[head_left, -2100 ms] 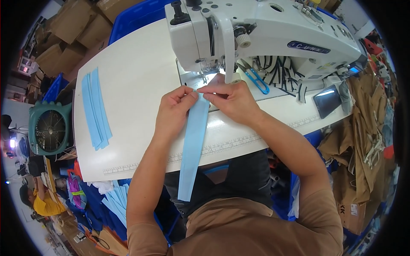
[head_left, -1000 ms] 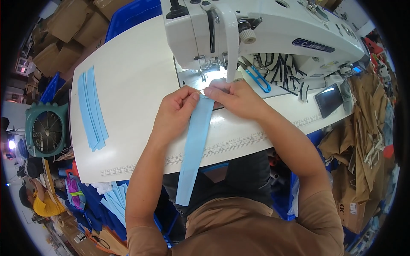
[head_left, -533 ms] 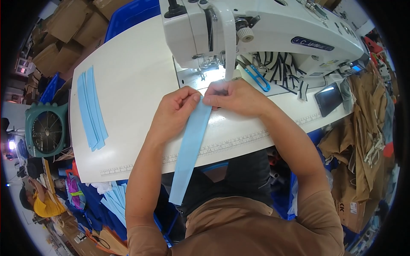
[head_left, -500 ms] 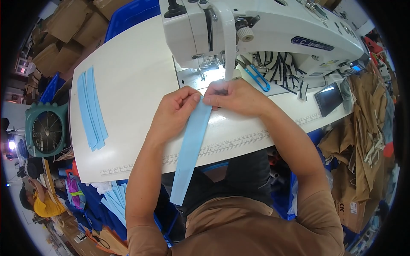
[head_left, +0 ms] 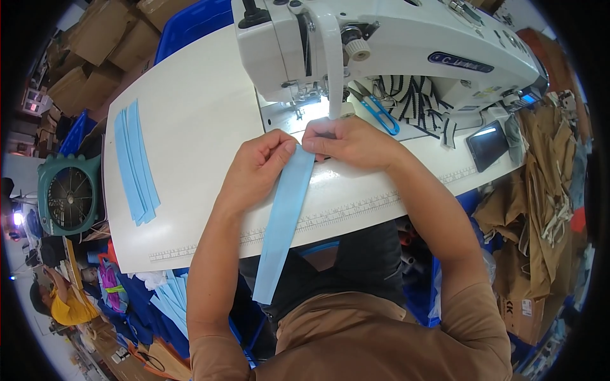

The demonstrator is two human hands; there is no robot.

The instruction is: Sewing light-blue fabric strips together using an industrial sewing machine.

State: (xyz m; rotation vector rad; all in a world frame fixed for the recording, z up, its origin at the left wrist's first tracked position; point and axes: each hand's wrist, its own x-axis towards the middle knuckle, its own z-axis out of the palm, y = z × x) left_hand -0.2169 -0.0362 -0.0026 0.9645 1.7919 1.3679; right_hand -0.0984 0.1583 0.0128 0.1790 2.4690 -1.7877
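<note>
A light-blue fabric strip (head_left: 286, 219) hangs from both my hands, over the table's front edge and down toward my lap. My left hand (head_left: 262, 164) pinches its upper left corner between thumb and fingers. At the upper right corner, my right hand (head_left: 348, 143) closes its thumb and fingers on the same strip. Both hands are just in front of the lit needle area of a white sewing machine (head_left: 302, 105). My fingers cover the strip's top edge. A stack of similar blue strips (head_left: 135, 165) lies on the left of the white table (head_left: 190, 152).
Blue-handled scissors (head_left: 379, 114), several black-and-white strips (head_left: 413, 105) and a dark phone-like device (head_left: 487, 146) lie right of the needle. A printed ruler (head_left: 343, 213) runs along the front edge. Left of the table stands a green fan (head_left: 68, 195); farther off sits a person in yellow (head_left: 70, 305).
Both hands hold the strip almost exactly where they were. The machine and table appear shifted very slightly left in the view.
</note>
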